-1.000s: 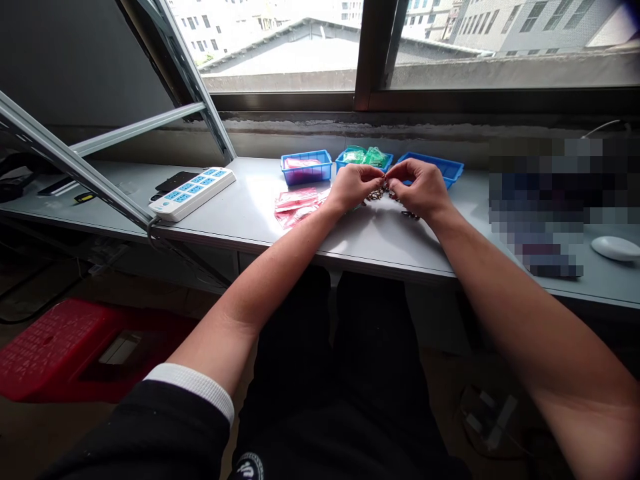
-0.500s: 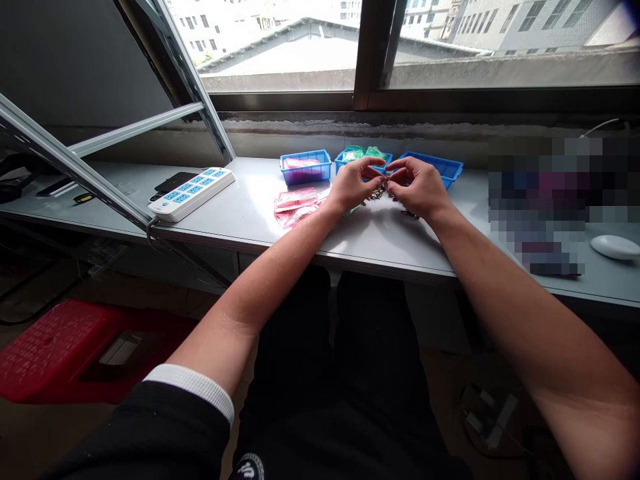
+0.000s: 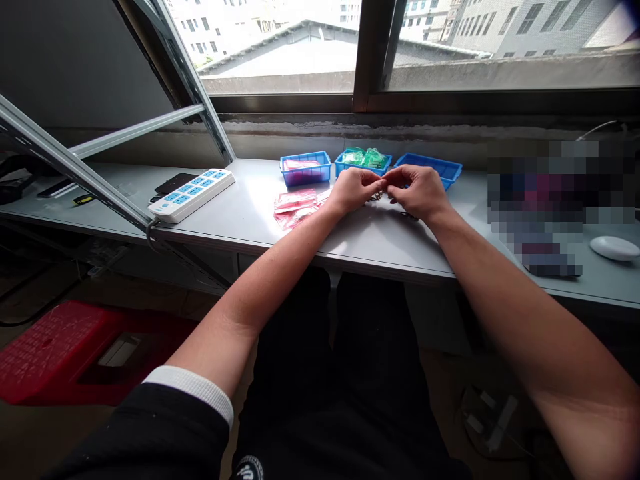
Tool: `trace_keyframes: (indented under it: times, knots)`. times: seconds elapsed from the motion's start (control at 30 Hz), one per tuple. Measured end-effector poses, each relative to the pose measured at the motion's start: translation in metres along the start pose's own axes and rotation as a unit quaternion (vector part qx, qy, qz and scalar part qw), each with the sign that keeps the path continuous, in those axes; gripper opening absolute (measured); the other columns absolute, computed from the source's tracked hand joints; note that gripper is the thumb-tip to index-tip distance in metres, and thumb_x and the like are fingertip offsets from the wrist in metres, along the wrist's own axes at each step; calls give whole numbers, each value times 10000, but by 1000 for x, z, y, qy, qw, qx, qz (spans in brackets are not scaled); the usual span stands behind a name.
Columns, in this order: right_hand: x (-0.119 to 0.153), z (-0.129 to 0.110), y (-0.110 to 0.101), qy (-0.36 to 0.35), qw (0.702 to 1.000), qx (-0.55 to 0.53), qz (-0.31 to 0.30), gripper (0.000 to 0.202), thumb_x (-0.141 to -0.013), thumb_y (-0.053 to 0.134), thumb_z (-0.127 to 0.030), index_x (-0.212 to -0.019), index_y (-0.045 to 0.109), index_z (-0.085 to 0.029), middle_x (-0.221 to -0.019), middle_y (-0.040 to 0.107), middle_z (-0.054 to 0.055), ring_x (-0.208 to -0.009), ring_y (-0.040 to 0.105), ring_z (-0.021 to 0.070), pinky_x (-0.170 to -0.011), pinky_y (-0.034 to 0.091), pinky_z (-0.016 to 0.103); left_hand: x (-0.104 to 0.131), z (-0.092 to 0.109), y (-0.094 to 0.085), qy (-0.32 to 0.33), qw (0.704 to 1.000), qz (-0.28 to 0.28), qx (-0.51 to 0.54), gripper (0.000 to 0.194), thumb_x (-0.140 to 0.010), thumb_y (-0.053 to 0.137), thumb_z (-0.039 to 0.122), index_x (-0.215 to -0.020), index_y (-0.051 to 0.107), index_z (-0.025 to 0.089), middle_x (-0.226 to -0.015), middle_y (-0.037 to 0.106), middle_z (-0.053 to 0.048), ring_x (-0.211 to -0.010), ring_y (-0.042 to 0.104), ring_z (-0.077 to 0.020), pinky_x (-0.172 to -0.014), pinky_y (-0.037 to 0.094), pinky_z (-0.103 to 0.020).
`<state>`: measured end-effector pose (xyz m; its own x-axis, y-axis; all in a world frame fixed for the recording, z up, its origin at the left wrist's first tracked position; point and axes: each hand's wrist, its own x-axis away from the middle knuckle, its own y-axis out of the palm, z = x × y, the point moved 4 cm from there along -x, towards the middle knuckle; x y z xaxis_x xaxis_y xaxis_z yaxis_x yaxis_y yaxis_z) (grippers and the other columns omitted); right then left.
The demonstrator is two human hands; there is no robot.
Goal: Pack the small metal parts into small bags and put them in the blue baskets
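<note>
My left hand [image 3: 354,189] and my right hand [image 3: 417,191] meet fingertip to fingertip over the grey table [image 3: 250,213]. Both pinch a small dark metal piece [image 3: 377,195] that hangs between them; most of it is hidden by my fingers. A few more small dark pieces [image 3: 411,215] lie on the table under my right hand. Pink packets [image 3: 296,203] lie just left of my left hand.
Three blue trays stand at the back: one with pink packets [image 3: 305,167], one with green packets [image 3: 364,159], one [image 3: 431,167] at the right. A white power strip [image 3: 191,193] and a slanted metal frame [image 3: 75,170] are at the left, a white mouse [image 3: 615,247] at the right.
Both hands have dropped slightly toward the table and closed tighter together over the small metal piece; half a second ago the fingers were raised and more spread.
</note>
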<state>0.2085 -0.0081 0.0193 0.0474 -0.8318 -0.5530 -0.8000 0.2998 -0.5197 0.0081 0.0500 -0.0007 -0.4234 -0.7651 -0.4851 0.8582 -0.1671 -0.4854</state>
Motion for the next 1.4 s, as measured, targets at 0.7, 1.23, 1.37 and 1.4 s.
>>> trace_keyframes:
  times: [0.7, 1.23, 1.37, 1.4]
  knots:
    - [0, 12, 6, 48, 995, -83, -21, 183, -928, 963, -197, -1100, 976, -257, -896, 897, 45, -689, 784, 237, -651, 716, 432, -5, -10, 6, 18, 1000, 25, 6, 495, -1053, 894, 35, -1523, 924, 188, -1221, 1008, -97, -1163, 974, -290, -1143, 770, -415]
    - [-15, 51, -24, 230, 926, -222, 201, 142, -1123, 904, -259, -1101, 765, -279, -1122, 907, 75, -1068, 969, 290, -775, 849, 402, 8, 5, 4, 4, 968, -47, -248, 326, -1108, 848, 178, -1370, 1037, 229, -1475, 965, -122, -1374, 912, -337, -1311, 700, -450]
    - [-10, 33, -18, 132, 982, -49, 124, 132, -1034, 930, -178, -1018, 847, -278, -1060, 930, 95, -1038, 936, 344, -988, 843, 562, 2, -9, 3, 15, 977, -22, -212, 366, -1010, 846, 99, -1235, 1063, 288, -1325, 1001, -98, -1255, 935, -343, -1257, 729, -468]
    - [-9, 28, -15, 95, 991, -2, 94, 144, -1001, 936, -153, -1020, 872, -281, -1075, 946, 103, -1064, 933, 363, -1069, 822, 593, 1, -12, 3, 19, 980, -16, -199, 371, -982, 858, 92, -1207, 1066, 300, -1286, 1006, -94, -1214, 938, -348, -1240, 735, -480]
